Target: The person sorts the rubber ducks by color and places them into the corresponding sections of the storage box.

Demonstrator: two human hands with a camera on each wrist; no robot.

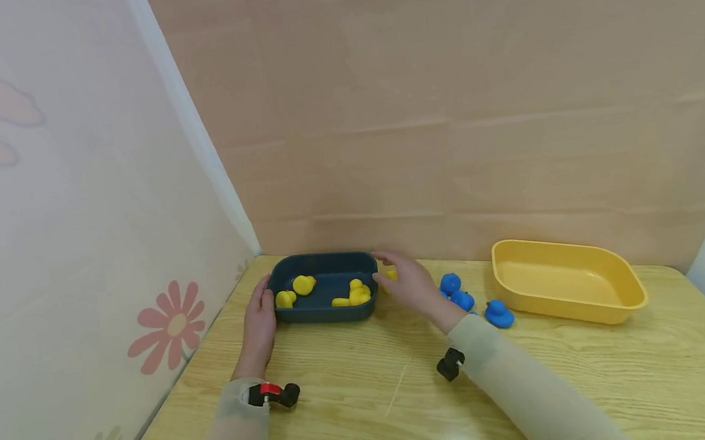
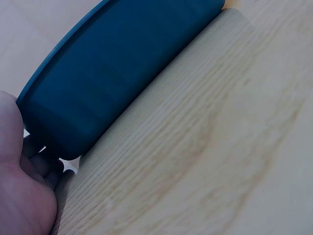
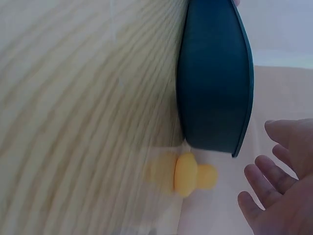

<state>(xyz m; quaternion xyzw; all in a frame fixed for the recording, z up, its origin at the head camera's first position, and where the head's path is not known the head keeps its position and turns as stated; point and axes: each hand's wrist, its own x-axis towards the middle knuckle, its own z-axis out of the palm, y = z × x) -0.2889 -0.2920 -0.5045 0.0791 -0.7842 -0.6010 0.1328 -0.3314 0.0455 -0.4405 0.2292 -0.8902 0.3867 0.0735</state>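
A dark blue tray [image 1: 326, 316] sits on the table with several yellow rubber ducks [image 1: 304, 285] inside it. My left hand [image 1: 259, 324] rests against the tray's left end, thumb near the rim and fingers along the outer wall. In the left wrist view those fingers [image 2: 46, 166] lie low beside the tray's corner. At the other end, my right hand [image 1: 410, 285] is held with spread, empty fingers close to the rim. Beyond it another yellow duck [image 3: 187, 175] stands on the table just outside the tray, mostly hidden by the hand in the head view.
Several blue rubber ducks [image 1: 462, 300] lie right of my right hand, partly behind its wrist. A yellow tray [image 1: 574, 307] stands farther right, with a bare bottom. The brown backdrop [image 1: 446, 135] rises behind the table, and a flowered white wall [image 1: 96, 235] borders the left side.
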